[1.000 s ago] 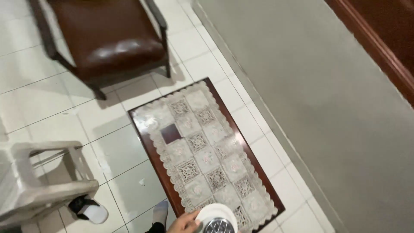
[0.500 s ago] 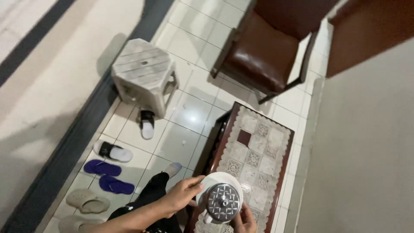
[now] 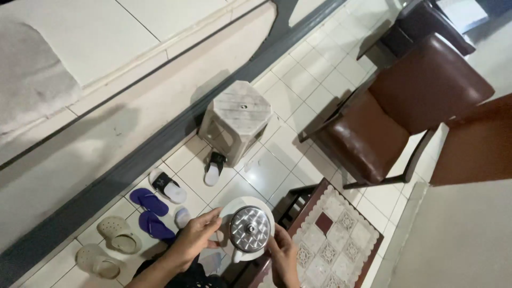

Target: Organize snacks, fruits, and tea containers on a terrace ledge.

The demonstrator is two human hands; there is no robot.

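White pot (image 3: 246, 229) with metal lid (image 3: 249, 229) held by left hand (image 3: 196, 237), right hand (image 3: 284, 255)

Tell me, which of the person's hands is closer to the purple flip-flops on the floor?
Left. The left hand grips the white pot's rim on the side toward the purple flip-flops. The right hand holds the pot's far side, by the small table.
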